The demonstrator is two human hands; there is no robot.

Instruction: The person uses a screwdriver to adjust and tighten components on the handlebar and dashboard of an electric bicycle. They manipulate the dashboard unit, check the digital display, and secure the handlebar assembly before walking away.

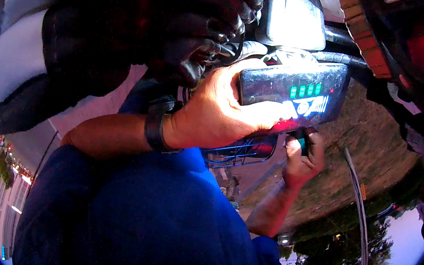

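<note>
My left hand (212,108), with a dark band round its wrist, grips the left end of a black box-shaped device (269,81). Its thumb lies across the device's face, beside small green lights and a white printed graphic. A red glow shows along the lower edge. Below the device's right part, my right hand (305,158) is closed, thumb against curled fingers. Something small and dark green shows between them, too hidden to name. Just above the device, a bright white lamp panel (295,17) lights my left hand and the device.
Dark tubes (342,58) run right of the lamp. Black padded, glossy material (183,21) fills the upper left. Under the device hangs a blue wire basket (241,155). An orange-brown ridged band (362,31) stands upper right. Grass (321,195), a pole (359,195) and trees lie beyond.
</note>
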